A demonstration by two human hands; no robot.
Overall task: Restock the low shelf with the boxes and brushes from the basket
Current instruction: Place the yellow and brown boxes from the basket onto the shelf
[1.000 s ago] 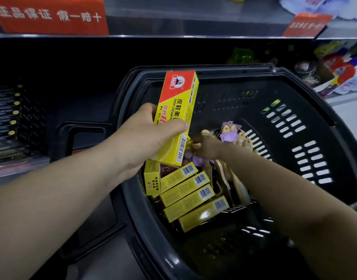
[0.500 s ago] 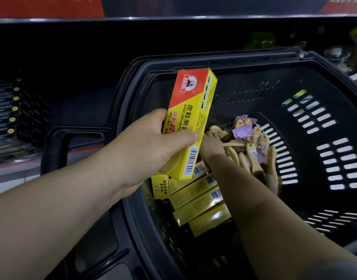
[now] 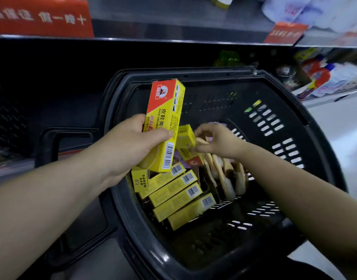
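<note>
A black plastic basket point(image 3: 278, 93) stands tilted in front of the dark low shelf point(image 3: 52, 81). My left hand point(image 3: 131, 146) grips a yellow and red shoe cream box point(image 3: 167, 110), upright above the basket's left side. My right hand point(image 3: 216, 140) pinches a second yellow box point(image 3: 185, 138), lifted just right of the first. Several more yellow boxes point(image 3: 173, 195) lie in a row on the basket floor. Wooden brushes point(image 3: 224, 174) with purple tags are bunched under my right wrist.
An upper shelf edge with red price labels point(image 3: 40, 19) runs across the top. Bottles and packets point(image 3: 323, 77) stand on the shelf at the right. Dark stacked goods with yellow dots point(image 3: 0, 114) sit far left on the low shelf. The basket handle point(image 3: 58, 138) lies at the left.
My right hand has lifted a second yellow box out from among the brushes. My left hand keeps its box in about the same place over the basket.
</note>
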